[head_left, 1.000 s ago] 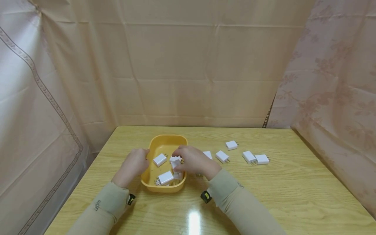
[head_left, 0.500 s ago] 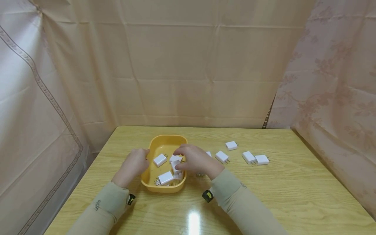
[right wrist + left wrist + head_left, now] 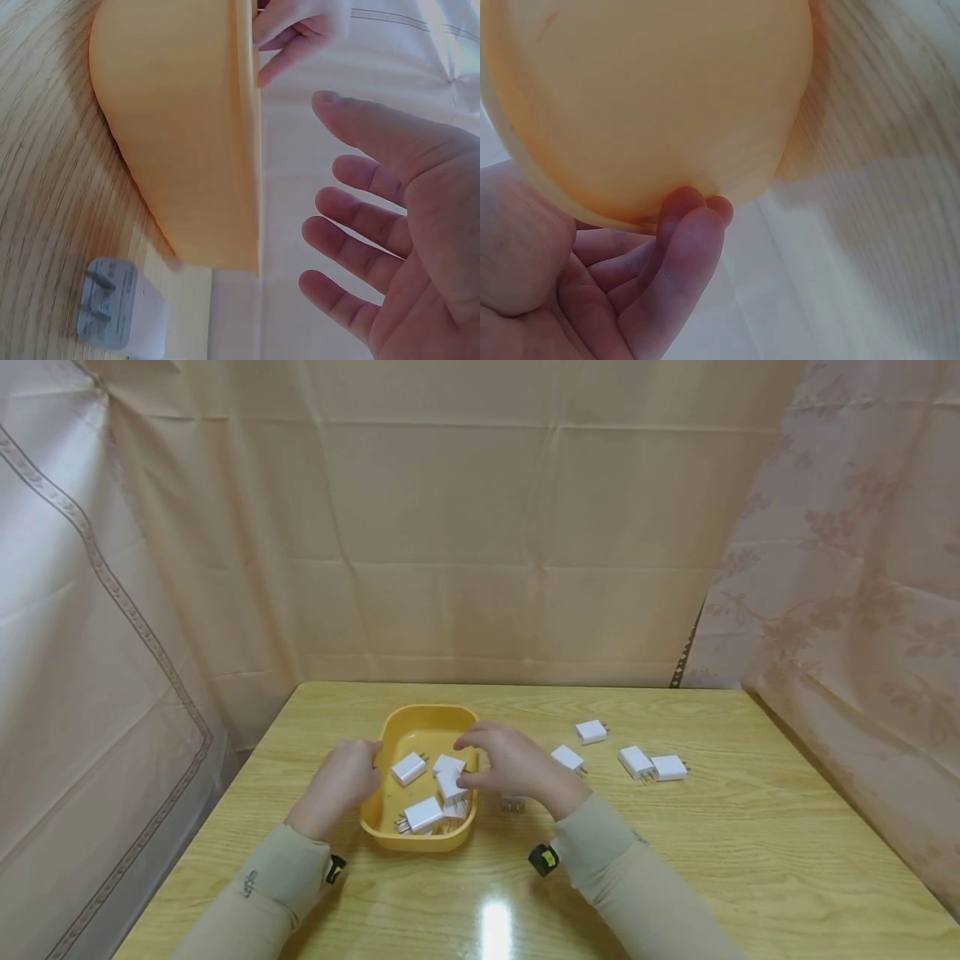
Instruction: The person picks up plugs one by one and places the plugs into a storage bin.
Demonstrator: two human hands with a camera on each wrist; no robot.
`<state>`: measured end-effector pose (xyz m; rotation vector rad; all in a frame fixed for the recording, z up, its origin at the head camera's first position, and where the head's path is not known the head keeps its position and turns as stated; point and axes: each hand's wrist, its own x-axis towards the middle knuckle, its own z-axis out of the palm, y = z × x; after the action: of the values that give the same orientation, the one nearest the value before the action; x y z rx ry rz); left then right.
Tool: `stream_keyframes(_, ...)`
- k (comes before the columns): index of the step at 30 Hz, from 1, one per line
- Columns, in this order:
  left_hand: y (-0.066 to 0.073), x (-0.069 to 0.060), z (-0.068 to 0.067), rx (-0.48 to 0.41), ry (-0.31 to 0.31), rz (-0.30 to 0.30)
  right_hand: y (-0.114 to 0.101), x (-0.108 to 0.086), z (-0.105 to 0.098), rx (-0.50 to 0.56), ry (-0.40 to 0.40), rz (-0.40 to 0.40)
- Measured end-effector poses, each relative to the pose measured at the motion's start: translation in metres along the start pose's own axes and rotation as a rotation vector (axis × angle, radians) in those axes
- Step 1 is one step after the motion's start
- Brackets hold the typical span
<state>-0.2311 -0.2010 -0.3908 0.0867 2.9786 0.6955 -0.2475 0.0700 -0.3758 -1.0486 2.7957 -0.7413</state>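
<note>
A yellow plastic basin (image 3: 416, 842) stands on the table with several white plug-in chargers (image 3: 423, 814) in it. My left hand (image 3: 339, 787) pinches its left rim; in the left wrist view, the thumb and fingers (image 3: 679, 262) close on the basin's edge. Over the right rim hovers my right hand (image 3: 517, 768), fingers spread and loosely bent. Nothing lies in that palm (image 3: 442, 247) in the right wrist view. Just left of its fingertips, one charger (image 3: 450, 787) leans on others inside the basin. Partly hidden under the right hand, another charger (image 3: 513, 804) lies on the table.
To the right, several more white chargers lie loose on the wooden table (image 3: 750, 827), among them one at the back (image 3: 592, 732) and two touching each other (image 3: 669, 767). Beige cloth (image 3: 450, 527) hangs behind and at both sides.
My right hand has let go of a charger in the basin and drawn back to the right, its fingers spreading. The left hand and the basin stay put.
</note>
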Motion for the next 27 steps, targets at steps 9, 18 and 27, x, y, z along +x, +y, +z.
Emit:
stream_keyframes(9, -0.001, 0.001, 0.000, -0.002, -0.005, -0.012, 0.008, -0.012, -0.009, 0.020, 0.045, 0.026)
stream_keyframes(18, -0.003, 0.001, 0.001, 0.009, 0.000, 0.012, 0.020, -0.024, -0.021, 0.046, 0.116, -0.013)
stream_keyframes(27, -0.002, 0.001, 0.002, 0.020, 0.002, 0.015, 0.033, -0.039, -0.031, 0.021, 0.176, -0.017)
